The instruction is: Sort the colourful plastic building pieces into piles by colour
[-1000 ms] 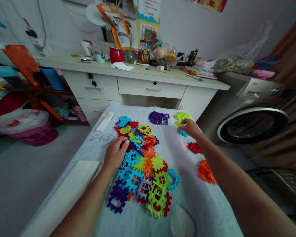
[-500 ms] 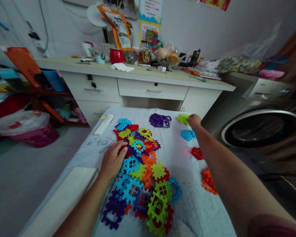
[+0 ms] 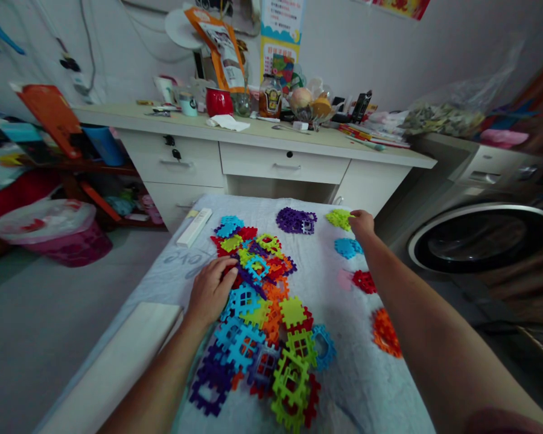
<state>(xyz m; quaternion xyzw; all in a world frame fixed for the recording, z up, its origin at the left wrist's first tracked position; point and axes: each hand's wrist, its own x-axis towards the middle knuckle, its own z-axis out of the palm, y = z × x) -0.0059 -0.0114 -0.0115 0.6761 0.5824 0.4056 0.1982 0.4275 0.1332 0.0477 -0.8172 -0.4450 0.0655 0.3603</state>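
Note:
A heap of interlocking plastic tiles in mixed colours (image 3: 266,313) lies on a pale cloth-covered table (image 3: 366,386). My left hand (image 3: 210,289) rests on the heap's left edge, fingers curled over a red tile. My right hand (image 3: 362,224) reaches to the far right corner and touches a small stack of yellow-green tiles (image 3: 338,218); its fingers are bent and partly hidden. Sorted piles lie along the right side: purple (image 3: 295,220), blue (image 3: 346,247), red (image 3: 364,281), orange (image 3: 384,331).
A white box (image 3: 193,227) lies at the table's far left. A flat white board (image 3: 113,361) sits at the near left. Beyond stand a cluttered white desk (image 3: 280,163), a washing machine (image 3: 479,235) at right and a pink bin (image 3: 58,232) on the floor.
My right hand moved from the blue tile forward to the yellow-green stack at the far right corner. The left hand stayed on the heap.

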